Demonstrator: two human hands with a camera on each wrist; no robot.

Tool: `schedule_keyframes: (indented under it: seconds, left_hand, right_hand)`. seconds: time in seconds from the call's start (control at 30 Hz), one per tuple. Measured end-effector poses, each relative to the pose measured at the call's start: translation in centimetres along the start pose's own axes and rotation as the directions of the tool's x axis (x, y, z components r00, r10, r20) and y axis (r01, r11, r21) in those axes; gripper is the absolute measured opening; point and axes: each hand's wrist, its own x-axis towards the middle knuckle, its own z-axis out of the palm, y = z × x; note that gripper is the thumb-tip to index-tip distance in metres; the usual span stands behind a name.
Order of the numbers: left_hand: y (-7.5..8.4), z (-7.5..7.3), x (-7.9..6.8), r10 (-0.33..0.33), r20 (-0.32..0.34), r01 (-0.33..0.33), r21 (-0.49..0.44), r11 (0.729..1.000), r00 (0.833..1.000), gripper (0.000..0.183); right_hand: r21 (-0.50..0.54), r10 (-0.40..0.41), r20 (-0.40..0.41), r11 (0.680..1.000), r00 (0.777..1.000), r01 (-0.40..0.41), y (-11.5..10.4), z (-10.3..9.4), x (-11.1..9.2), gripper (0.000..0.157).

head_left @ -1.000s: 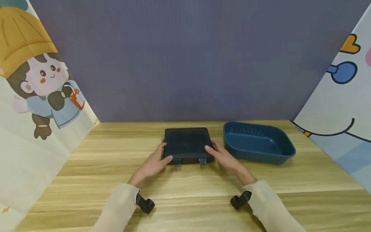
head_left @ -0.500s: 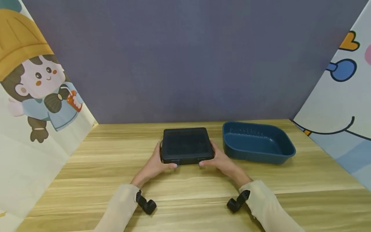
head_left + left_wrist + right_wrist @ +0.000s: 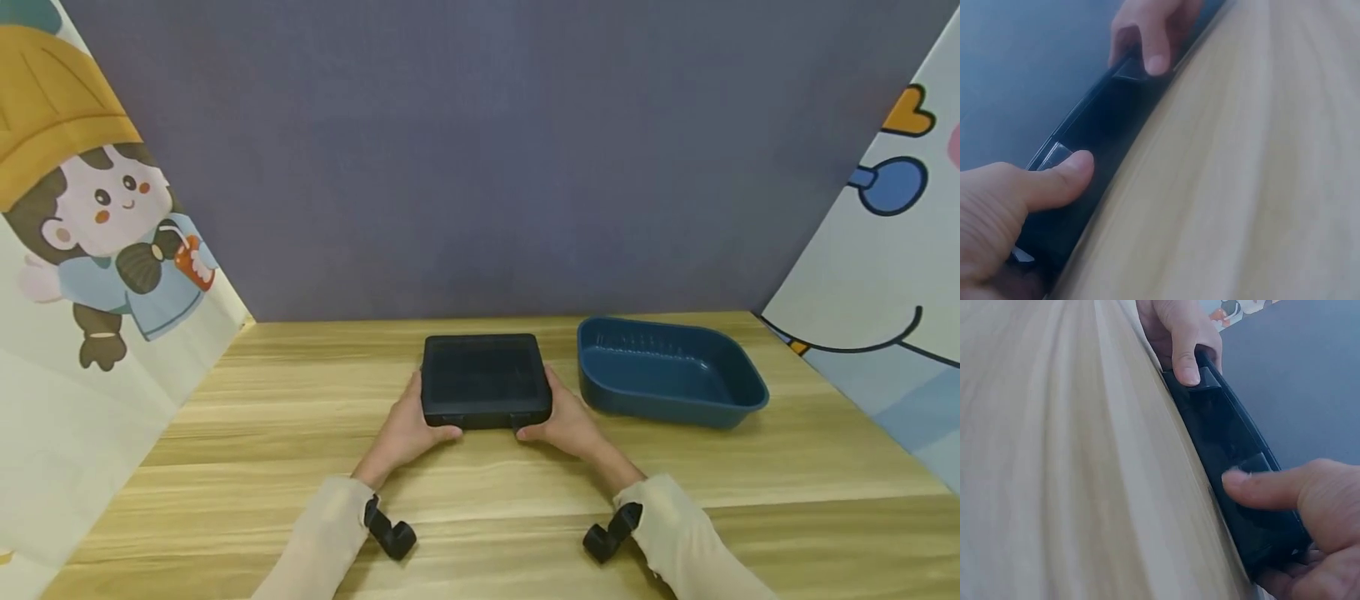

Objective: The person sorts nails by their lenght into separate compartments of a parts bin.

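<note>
A flat black plastic case (image 3: 486, 375) with a dark lid panel sits on the table, its lid down. Two clip latches line its front wall; the left latch (image 3: 1055, 156) and the right latch (image 3: 1255, 464) both lie folded against it. My left hand (image 3: 405, 427) holds the left side, fingers along the wall and thumb at the front beside its latch. From the other side my right hand (image 3: 567, 423) grips the case the same way, its thumb on the front wall by the right latch. The lower fingers are mostly hidden behind the case.
To the right of the case stands a dark blue plastic basin (image 3: 667, 408) with rounded corners. A grey panel (image 3: 480, 167) rises along the table's back edge. Printed cartoon walls flank the wooden table (image 3: 480, 517) on both sides.
The two latches stuck out from the front a second ago and now lie folded against it. Both thumbs have moved from the case's top edge down onto its front.
</note>
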Motion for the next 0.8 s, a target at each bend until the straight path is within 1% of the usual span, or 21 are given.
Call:
schedule_keyframes:
  seconds: [0.07,0.13,0.27,0.37,0.43,0.53,0.63,0.7,0.8]
  left_hand:
    - [0.1,0.2,-0.2,0.023,-0.029,-0.022,0.018,1.0,0.999,0.116]
    - [0.2,0.4,-0.3,0.024,-0.053,-0.021,0.054,0.998,0.998,0.113]
    - [1.0,0.6,-0.4,-0.012,-0.081,0.025,0.155,0.988,0.997,0.11]
    - [1.5,0.7,-0.4,-0.02,-0.103,0.042,0.207,0.977,0.994,0.107]
    - [1.6,0.6,-0.4,-0.024,-0.114,0.049,0.223,0.974,0.993,0.106]
    - [1.6,0.4,-0.4,-0.025,-0.111,0.05,0.234,0.971,0.994,0.106]
    - [1.6,0.1,-0.3,-0.004,-0.106,0.028,0.22,0.975,0.994,0.106]
    - [1.5,0.0,-0.2,0.022,-0.106,0.0,0.202,0.979,0.994,0.106]
    - [1.2,0.1,0.0,0.038,-0.099,-0.021,0.168,0.986,0.994,0.106]
  right_hand:
    - [-0.074,-0.008,-0.022,0.997,1.0,0.007,-0.1,0.1,-0.2,0.117]
    - [-0.141,-0.012,-0.037,0.99,0.999,0.007,-0.3,0.0,-0.3,0.115]
    - [-0.26,-0.005,-0.085,0.966,0.996,-0.018,-1.0,-0.4,-0.2,0.11]
    - [-0.312,0.004,-0.121,0.949,0.993,-0.042,-1.5,-0.6,-0.1,0.106]
    - [-0.334,0.008,-0.127,0.941,0.992,-0.05,-1.7,-0.6,-0.1,0.105]
    - [-0.353,0.009,-0.128,0.934,0.992,-0.054,-2.0,-0.5,-0.2,0.103]
    - [-0.344,0.013,-0.121,0.937,0.993,-0.054,-2.2,-0.5,0.0,0.104]
    - [-0.332,0.019,-0.111,0.942,0.994,-0.055,-2.1,-0.5,0.1,0.105]
    - [-0.313,0.017,-0.084,0.949,0.996,-0.042,-1.8,-0.9,0.3,0.105]
